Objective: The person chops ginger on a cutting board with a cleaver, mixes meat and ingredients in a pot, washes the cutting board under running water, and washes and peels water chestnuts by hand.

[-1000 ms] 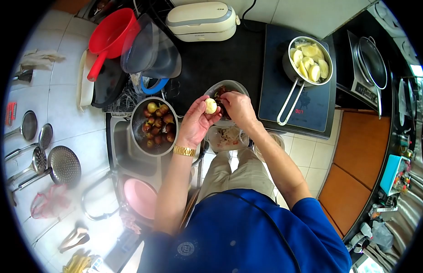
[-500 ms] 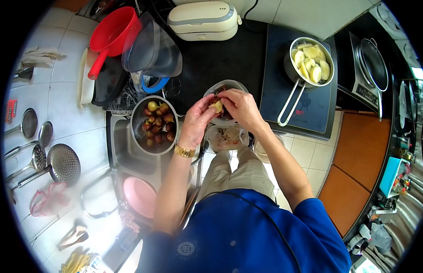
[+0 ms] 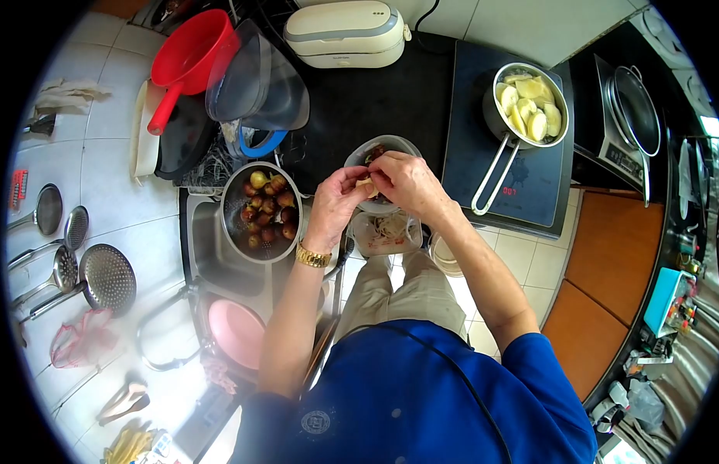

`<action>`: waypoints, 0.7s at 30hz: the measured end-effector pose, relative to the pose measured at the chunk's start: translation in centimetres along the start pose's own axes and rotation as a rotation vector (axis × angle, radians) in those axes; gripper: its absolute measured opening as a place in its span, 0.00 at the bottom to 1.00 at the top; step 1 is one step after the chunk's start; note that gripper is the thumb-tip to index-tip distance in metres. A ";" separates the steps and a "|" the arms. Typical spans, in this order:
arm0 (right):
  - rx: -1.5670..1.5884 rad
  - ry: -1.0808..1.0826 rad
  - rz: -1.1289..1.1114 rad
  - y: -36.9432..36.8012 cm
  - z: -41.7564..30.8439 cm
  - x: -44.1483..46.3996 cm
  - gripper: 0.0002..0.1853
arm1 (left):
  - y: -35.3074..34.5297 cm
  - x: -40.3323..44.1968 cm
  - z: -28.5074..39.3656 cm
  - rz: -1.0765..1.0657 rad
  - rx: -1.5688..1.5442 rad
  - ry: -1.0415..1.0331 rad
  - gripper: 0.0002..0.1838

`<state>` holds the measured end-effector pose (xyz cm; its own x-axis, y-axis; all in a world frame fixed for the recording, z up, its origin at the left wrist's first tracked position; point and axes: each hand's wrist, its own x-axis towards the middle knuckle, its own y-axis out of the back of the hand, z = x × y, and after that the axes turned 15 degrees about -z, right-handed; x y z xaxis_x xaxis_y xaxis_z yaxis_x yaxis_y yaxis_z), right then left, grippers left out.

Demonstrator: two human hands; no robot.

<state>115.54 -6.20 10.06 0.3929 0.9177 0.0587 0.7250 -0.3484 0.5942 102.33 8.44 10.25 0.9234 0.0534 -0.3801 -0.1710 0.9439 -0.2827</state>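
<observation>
Over a translucent plastic bowl (image 3: 408, 147) at the counter's edge, my left hand (image 3: 334, 207) pinches a pale yellow chestnut (image 3: 365, 182), mostly covered by fingers. My right hand (image 3: 412, 183) has its fingertips closed on the same chestnut. Dark brown shell pieces (image 3: 379, 151) lie in the bowl beneath both hands. To the left, a metal pot holds several brown chestnuts (image 3: 260, 219) at the sink's edge. Just below the hands is a second clear container (image 3: 386, 234) with pale scraps in it.
A saucepan of pale yellow slices (image 3: 533, 108) sits on the induction cooktop (image 3: 483, 100), its long handle (image 3: 495, 174) pointing toward me. A pink basin (image 3: 237, 332) lies in the sink (image 3: 220, 263). A cream lunch box (image 3: 345, 35) and a clear pitcher (image 3: 259, 85) stand behind.
My right hand's fingers have moved slightly left and over the chestnut, hiding more of it. My left hand stays in nearly the same place.
</observation>
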 end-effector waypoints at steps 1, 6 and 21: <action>0.000 0.000 0.000 -0.1 0.2 0.1 0.07 | 0.0 0.0 0.0 -0.012 -0.016 -0.014 0.21; 0.396 -0.238 0.021 -0.6 0.7 0.4 0.08 | 0.1 -0.1 0.0 -0.052 -0.181 -0.011 0.19; 0.124 -0.188 0.172 -2.5 2.6 0.4 0.06 | 1.0 0.2 -0.8 -0.127 -0.690 -0.117 0.20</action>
<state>115.36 -5.44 6.53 0.6057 0.7957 -0.0062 0.6979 -0.5274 0.4846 102.07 9.14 9.17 0.9749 0.0279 -0.2210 -0.2024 0.5257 -0.8263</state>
